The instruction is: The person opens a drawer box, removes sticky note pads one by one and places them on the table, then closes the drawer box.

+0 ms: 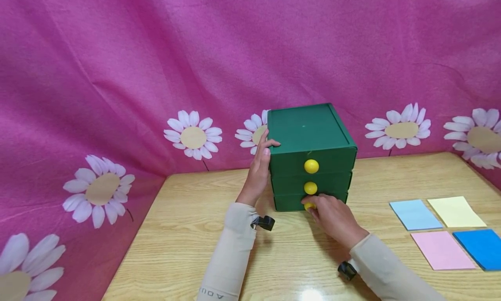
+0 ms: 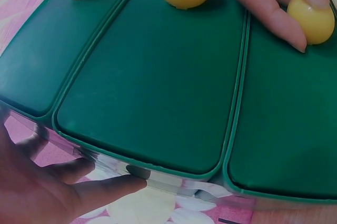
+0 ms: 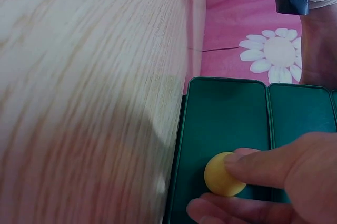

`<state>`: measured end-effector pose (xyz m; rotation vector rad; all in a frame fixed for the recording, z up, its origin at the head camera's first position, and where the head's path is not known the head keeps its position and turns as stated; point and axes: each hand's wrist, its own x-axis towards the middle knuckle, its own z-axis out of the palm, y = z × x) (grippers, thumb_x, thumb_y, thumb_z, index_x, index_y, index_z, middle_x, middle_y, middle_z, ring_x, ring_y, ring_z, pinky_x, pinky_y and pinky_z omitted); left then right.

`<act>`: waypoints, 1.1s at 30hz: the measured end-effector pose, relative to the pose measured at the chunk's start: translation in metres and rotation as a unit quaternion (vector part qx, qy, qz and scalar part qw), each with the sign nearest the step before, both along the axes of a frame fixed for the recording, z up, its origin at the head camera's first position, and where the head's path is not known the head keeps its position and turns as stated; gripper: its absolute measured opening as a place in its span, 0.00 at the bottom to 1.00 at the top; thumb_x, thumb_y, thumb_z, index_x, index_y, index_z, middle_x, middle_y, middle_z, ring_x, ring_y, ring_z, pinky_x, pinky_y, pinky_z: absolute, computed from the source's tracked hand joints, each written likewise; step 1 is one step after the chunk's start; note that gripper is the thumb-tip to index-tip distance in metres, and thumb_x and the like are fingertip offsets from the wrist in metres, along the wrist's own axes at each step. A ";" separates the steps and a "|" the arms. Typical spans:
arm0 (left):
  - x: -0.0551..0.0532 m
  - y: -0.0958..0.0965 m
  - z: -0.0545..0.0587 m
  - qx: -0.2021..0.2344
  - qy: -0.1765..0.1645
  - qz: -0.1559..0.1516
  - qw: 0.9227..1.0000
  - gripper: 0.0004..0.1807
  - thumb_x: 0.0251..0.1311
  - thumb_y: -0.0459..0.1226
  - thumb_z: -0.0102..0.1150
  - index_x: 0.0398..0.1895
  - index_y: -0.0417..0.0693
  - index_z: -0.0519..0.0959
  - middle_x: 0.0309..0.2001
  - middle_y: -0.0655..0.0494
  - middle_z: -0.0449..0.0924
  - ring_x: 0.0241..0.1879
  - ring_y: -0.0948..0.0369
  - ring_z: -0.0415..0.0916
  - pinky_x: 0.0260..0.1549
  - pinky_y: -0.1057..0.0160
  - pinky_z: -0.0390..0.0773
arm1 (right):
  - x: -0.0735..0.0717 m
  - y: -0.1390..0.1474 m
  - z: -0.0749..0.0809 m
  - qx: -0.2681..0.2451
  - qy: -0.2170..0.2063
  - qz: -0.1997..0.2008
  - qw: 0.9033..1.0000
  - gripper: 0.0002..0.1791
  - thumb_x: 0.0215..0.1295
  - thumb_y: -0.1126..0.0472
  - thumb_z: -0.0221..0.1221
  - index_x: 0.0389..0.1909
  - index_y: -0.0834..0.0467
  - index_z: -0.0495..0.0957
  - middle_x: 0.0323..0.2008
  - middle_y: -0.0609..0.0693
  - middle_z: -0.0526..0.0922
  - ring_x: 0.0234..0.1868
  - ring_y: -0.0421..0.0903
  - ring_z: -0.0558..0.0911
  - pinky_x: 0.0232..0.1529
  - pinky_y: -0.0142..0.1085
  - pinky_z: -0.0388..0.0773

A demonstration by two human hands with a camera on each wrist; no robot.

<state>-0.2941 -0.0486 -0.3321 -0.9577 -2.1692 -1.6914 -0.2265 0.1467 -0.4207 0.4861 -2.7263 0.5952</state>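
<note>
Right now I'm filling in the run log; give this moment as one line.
left hand: steadies green drawer box side | right hand: pinches bottom yellow knob | drawers: all closed

A wooden table (image 1: pixel 188 231) carries a green drawer box (image 1: pixel 309 135) and four coloured sheets (image 1: pixel 442 249).

Pink cloth backdrop (image 1: pixel 250 44) w/ white daisy prints hung behind & to the left, creased in places. Light wood-grain worktop (image 1: pixel 188 231) below, glossy, w/ a lamp glare spot near front edge.
</note>
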 end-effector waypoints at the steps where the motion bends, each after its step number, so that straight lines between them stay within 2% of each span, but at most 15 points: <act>1: 0.002 0.000 0.002 -0.002 0.000 0.001 1.000 0.18 0.74 0.36 0.27 0.58 0.39 0.65 0.76 0.43 0.40 0.75 0.49 0.39 0.67 0.42 0.51 | 0.000 0.000 0.000 0.000 -0.001 0.000 1.000 0.11 0.57 0.67 0.66 0.41 0.54 0.85 0.35 0.49 0.84 0.33 0.47 0.81 0.33 0.44 0.80; 4: -0.005 0.000 -0.006 0.001 0.002 0.004 1.000 0.19 0.75 0.37 0.27 0.59 0.42 0.65 0.77 0.46 0.40 0.75 0.51 0.39 0.67 0.42 0.51 | 0.000 0.000 -0.001 -0.001 -0.005 0.001 1.000 0.11 0.57 0.66 0.67 0.41 0.54 0.85 0.35 0.49 0.85 0.33 0.47 0.82 0.32 0.44 0.81; 8: -0.019 0.001 -0.021 0.007 0.011 0.009 1.000 0.20 0.76 0.43 0.26 0.59 0.48 0.66 0.77 0.52 0.41 0.75 0.55 0.39 0.67 0.42 0.50 | 0.001 0.000 -0.001 -0.003 -0.010 -0.001 1.000 0.11 0.57 0.66 0.67 0.42 0.53 0.85 0.36 0.49 0.86 0.33 0.47 0.82 0.32 0.44 0.81; 13: -0.025 0.001 -0.028 0.005 0.014 0.017 1.000 0.23 0.75 0.52 0.26 0.59 0.53 0.67 0.77 0.57 0.42 0.74 0.60 0.40 0.67 0.43 0.51 | 0.001 0.001 -0.001 -0.004 -0.013 -0.006 1.000 0.12 0.57 0.65 0.67 0.42 0.52 0.85 0.37 0.48 0.86 0.32 0.46 0.82 0.30 0.44 0.80; 20: -0.024 0.001 -0.029 -0.002 0.010 0.021 1.000 0.24 0.74 0.54 0.25 0.59 0.55 0.67 0.77 0.61 0.42 0.74 0.63 0.40 0.66 0.42 0.52 | 0.002 0.000 -0.002 -0.006 -0.020 -0.015 1.000 0.11 0.58 0.64 0.66 0.42 0.51 0.85 0.36 0.48 0.86 0.31 0.46 0.82 0.28 0.44 0.79; 27: -0.024 0.001 -0.026 0.009 0.022 0.011 1.000 0.22 0.75 0.50 0.26 0.59 0.53 0.67 0.77 0.56 0.42 0.74 0.60 0.41 0.66 0.41 0.52 | 0.001 0.000 0.000 -0.004 -0.019 -0.020 1.000 0.11 0.59 0.64 0.66 0.43 0.51 0.85 0.36 0.48 0.86 0.30 0.47 0.82 0.27 0.45 0.79; 33: -0.024 0.002 -0.026 0.005 0.019 0.015 1.000 0.24 0.75 0.54 0.25 0.59 0.55 0.66 0.77 0.59 0.42 0.74 0.61 0.41 0.67 0.43 0.51 | 0.001 0.001 0.001 -0.006 -0.024 -0.021 0.999 0.11 0.59 0.64 0.66 0.43 0.51 0.85 0.37 0.48 0.86 0.30 0.46 0.81 0.28 0.45 0.80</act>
